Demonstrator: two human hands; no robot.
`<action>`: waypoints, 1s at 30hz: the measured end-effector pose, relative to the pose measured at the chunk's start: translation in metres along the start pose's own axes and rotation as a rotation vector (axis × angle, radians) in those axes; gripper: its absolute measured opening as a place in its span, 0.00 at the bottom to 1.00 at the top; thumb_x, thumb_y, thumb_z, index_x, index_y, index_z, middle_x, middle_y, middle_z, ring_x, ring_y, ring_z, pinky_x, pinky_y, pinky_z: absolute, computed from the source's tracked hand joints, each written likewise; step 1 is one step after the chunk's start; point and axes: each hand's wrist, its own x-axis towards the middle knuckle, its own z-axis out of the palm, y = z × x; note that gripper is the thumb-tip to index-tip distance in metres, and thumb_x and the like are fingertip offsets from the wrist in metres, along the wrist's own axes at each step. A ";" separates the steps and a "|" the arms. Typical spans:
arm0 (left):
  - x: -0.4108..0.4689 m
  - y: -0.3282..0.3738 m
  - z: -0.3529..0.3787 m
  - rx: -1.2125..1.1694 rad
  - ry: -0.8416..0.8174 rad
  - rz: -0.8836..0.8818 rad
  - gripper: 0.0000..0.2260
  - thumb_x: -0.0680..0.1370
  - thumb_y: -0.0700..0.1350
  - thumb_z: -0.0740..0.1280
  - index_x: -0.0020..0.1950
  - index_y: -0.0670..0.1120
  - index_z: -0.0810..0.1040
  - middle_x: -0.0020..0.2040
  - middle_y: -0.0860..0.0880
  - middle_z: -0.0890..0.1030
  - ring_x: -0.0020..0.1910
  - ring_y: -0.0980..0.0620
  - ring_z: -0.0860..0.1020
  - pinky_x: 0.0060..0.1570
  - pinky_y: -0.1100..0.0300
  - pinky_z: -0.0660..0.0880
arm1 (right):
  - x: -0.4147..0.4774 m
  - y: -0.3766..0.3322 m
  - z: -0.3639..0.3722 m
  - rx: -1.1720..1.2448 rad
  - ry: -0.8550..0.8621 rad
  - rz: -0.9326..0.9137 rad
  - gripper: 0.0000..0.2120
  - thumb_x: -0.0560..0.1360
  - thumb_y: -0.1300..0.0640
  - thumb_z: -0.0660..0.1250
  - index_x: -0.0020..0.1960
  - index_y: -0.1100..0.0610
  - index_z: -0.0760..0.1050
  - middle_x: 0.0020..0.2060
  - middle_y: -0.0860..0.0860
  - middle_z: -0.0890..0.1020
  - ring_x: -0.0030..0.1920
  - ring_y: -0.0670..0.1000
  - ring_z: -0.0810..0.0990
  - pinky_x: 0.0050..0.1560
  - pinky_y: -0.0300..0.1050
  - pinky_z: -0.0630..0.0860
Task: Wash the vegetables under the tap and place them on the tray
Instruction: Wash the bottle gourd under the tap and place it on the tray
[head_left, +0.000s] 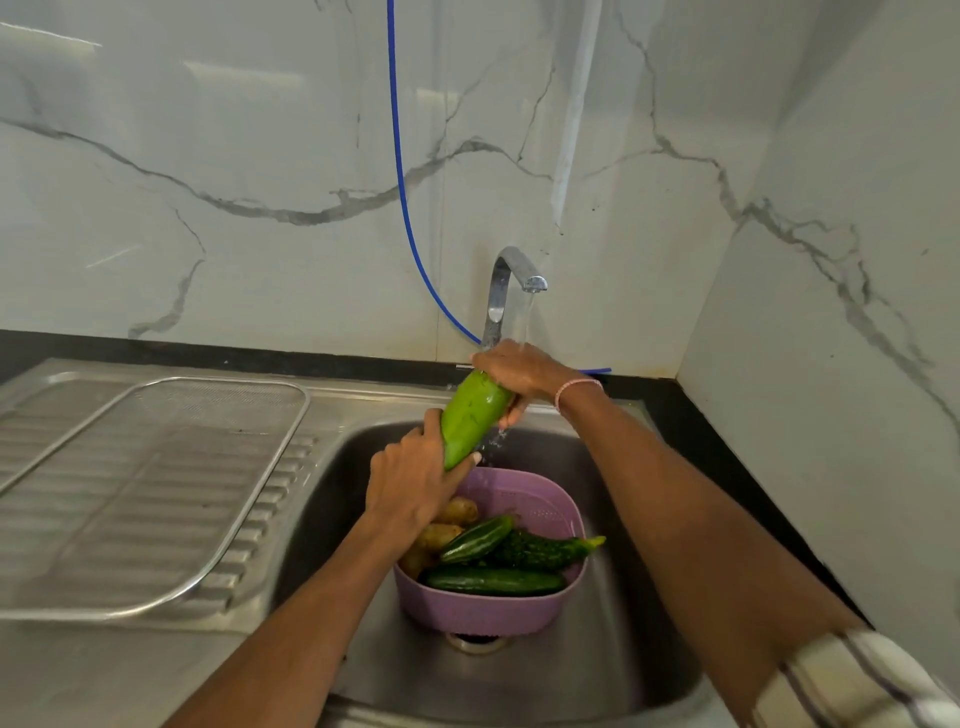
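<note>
1. Step in hand: rinsing. A long, smooth light-green gourd (475, 415) is held tilted above the stainless steel sink (597, 649). Its upper end is directly under the stream from the chrome curved tap (511, 275).
2. Right hand (519, 371): the fingers are clamped round the gourd's upper end, just where the water lands. It is judged to be rubbing the skin there.
3. Left hand (415, 478): the fingers are wrapped round the lower end, steadying it. The slant lets water run along the length and fall into the sink, not onto the bench.
4. A lilac perforated plastic colander (493, 610) stands in the sink bowl below the hands, near the drain. It holds two dark green cucumbers (493, 581), a knobbly bitter gourd (540, 552) and some brown potatoes (457, 512). This keeps the waiting items within reach, and run-off can escape through the holes.
5. A wire-mesh metal tray (218, 405) lies on the ribbed drainboard left of the sink, well apart from both hands. Its position suits draining washed items.
6. Progress is judged early, since most of the vegetables wait in the colander.
7. Risk: the wet, smooth skin may slip, so the two-handed hold is sound.
</note>
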 end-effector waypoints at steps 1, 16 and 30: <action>0.000 0.002 0.000 -0.006 0.004 0.005 0.30 0.77 0.70 0.62 0.68 0.51 0.63 0.54 0.46 0.83 0.47 0.40 0.84 0.45 0.44 0.81 | 0.000 -0.003 -0.002 -0.044 -0.006 -0.002 0.20 0.86 0.44 0.59 0.63 0.62 0.71 0.49 0.67 0.81 0.41 0.66 0.88 0.40 0.51 0.86; -0.002 -0.007 -0.008 0.161 -0.012 0.157 0.29 0.76 0.65 0.69 0.71 0.55 0.65 0.59 0.49 0.82 0.49 0.45 0.83 0.43 0.49 0.80 | -0.046 0.051 0.066 -0.066 0.561 -0.230 0.19 0.86 0.43 0.56 0.53 0.54 0.79 0.41 0.54 0.81 0.46 0.56 0.81 0.49 0.52 0.77; -0.001 -0.010 -0.014 0.282 -0.050 0.175 0.33 0.70 0.63 0.74 0.72 0.59 0.67 0.58 0.52 0.82 0.54 0.46 0.82 0.50 0.50 0.76 | -0.047 0.060 0.071 -0.086 0.502 0.101 0.28 0.87 0.43 0.47 0.61 0.59 0.80 0.57 0.60 0.84 0.59 0.61 0.80 0.60 0.57 0.74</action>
